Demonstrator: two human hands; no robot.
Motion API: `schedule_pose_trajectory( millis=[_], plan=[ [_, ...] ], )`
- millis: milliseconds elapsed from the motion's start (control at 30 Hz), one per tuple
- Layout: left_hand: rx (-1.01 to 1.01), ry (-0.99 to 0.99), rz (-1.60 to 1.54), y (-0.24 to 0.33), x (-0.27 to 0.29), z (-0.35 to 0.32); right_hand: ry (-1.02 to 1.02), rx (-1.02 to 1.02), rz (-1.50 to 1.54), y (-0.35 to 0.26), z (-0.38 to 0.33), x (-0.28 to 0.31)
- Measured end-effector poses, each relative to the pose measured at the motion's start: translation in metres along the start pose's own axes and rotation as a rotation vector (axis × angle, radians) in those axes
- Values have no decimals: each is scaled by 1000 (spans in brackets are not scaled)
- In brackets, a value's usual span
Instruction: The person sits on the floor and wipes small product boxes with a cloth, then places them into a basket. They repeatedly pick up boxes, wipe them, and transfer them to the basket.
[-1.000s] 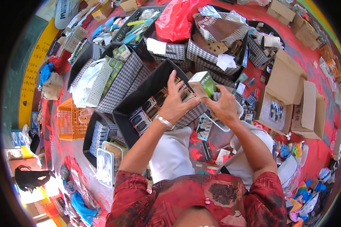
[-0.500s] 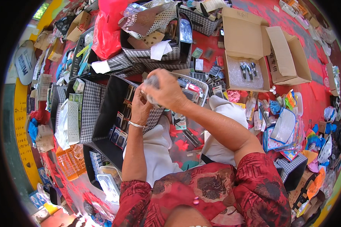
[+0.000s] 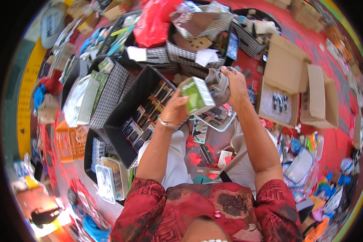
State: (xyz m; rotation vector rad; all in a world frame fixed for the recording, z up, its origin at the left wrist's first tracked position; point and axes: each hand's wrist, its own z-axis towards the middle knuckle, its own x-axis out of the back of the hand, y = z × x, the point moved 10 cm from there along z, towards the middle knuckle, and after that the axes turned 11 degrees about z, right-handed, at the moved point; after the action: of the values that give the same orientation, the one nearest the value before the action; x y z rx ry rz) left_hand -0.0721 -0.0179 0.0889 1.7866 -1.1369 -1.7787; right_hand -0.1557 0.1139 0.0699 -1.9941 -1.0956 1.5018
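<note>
My left hand [image 3: 174,109] grips a green and white cardboard box [image 3: 195,96], held tilted in the air over my lap. My right hand [image 3: 237,85] pinches a crumpled grey cloth [image 3: 218,85] right beside the box's right side. Cloth and box touch or nearly touch; I cannot tell which. Below the hands, a white plastic basket [image 3: 231,121] holds small packaged goods, partly hidden by the box. Close to my left forearm stands an open black storage bin [image 3: 125,107] with rows of dark items on cards [image 3: 138,128].
Patterned fabric bins [image 3: 181,54] full of goods stand ahead, beside a red plastic bag [image 3: 153,26]. Open cardboard boxes [image 3: 286,66] lie to the right, one with bubble wrap. An orange basket [image 3: 64,139] sits at left. Plastic packages [image 3: 300,169] are heaped at right.
Both hands were together around a grey bundle. They are now apart: the green box shows in the left, and the grey cloth is in the right. The view has shifted.
</note>
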Motion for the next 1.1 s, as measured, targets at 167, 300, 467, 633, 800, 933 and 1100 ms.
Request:
schedule_pose_trajectory(
  millis=[167,300,467,633,800,933,1100],
  plan=[
    [-25,32,-22,0,7,1,-249,326,-561,-4,-23,-50],
    [-135,127,-137,27,35,-3,-239,-60,-482,31,-23,-43],
    [-154,422,-9,54,92,-11,-216,-329,-376,62,-36,-36],
    [-105,650,-321,82,181,-46,-249,-275,-464,59,-40,-39],
    [-338,986,-5,178,295,-105,-251,-266,-563,62,-37,-35],
    [-429,1163,22,247,383,-119,-231,-258,-550,64,-33,-30],
    [-210,1730,486,272,444,-167,-219,-262,-541,63,-29,-23]
  ],
)
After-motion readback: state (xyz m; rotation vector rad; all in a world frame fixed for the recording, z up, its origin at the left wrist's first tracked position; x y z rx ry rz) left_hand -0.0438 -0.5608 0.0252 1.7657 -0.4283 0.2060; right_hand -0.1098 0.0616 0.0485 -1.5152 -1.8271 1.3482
